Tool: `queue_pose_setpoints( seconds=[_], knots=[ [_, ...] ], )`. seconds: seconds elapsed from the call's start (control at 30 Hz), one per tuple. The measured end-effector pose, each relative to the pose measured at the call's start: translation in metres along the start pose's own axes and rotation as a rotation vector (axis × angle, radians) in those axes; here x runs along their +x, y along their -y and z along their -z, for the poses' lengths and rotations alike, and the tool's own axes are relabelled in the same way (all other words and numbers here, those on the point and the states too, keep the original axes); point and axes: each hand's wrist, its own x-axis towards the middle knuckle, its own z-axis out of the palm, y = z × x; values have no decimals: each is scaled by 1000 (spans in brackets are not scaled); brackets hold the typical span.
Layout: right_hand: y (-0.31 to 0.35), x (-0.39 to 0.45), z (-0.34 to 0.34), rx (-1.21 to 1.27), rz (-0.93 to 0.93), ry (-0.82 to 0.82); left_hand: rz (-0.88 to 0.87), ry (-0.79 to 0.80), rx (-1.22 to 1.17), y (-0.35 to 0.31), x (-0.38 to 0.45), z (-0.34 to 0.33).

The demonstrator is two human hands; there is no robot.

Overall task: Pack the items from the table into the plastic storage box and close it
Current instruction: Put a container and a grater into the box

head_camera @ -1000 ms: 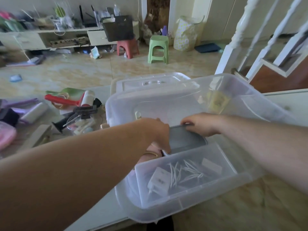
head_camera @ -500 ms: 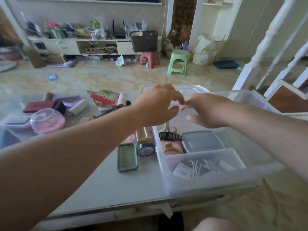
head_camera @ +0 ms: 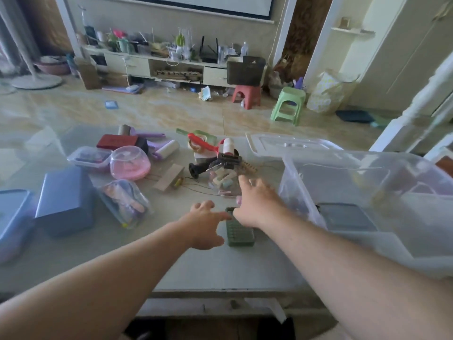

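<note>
storage box (head_camera: 367,182) open on table (head_camera: 208,266), both hands spread over green tray (head_camera: 239,231), left (head_camera: 204,227), right (head_camera: 257,204)

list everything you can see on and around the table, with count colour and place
storage box: 1, clear, right side of table, open
lid: 1, clear, behind the box
grey case: 1, inside the box
green tray: 1, on table left of the box, partly under the hands
pink bowl: 1, pink with clear dome, left of centre
blue box: 1, left side of table
clear pouch: 1, beside the blue box
lint roller: 1, purple and white, far side of table
red case: 1, far left of table
stools: 2, red and green, on floor
left hand: 1, fingers spread, by the tray
right hand: 1, fingers spread, over the tray
</note>
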Motion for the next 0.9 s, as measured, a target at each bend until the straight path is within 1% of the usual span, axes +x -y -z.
queue_pose_setpoints(
  seconds=[0.03, 0.1, 0.13, 0.2, 0.3, 0.37, 0.47, 0.67, 0.73, 0.8, 0.9],
  knots=[
    [-5, 8, -10, 26, -84, 12, -40, 22, -2, -8, 8, -9],
    [-15, 23, -28, 29, -209, 13, -114, 12, -5, -18, 20, -22],
    [-18, 30, -35, -5, -238, 2, -148, 3, 18, -21, 25, -27],
    [-22, 40, -49, -92, -241, -38, -188, 2, 94, -20, 31, -29],
    [-19, 48, -61, -99, -246, -75, -130, -32, 144, -10, 36, -22],
    [-16, 45, -67, -20, -251, -61, -61, -73, 155, 2, 34, -19],
    [-15, 38, -76, 112, -267, -73, -20, -138, 126, 16, 26, -18],
    [-7, 22, -67, 215, -247, -120, 114, -74, 3, 29, 15, -21],
    [-1, 15, -51, 277, -201, -159, 129, -119, -96, 31, 6, -12],
    [4, 7, -25, 361, -132, -228, 134, -197, -199, 29, -7, 7],
    [4, -11, 28, 460, 29, -368, 94, -314, -227, 17, -29, 43]
  ],
)
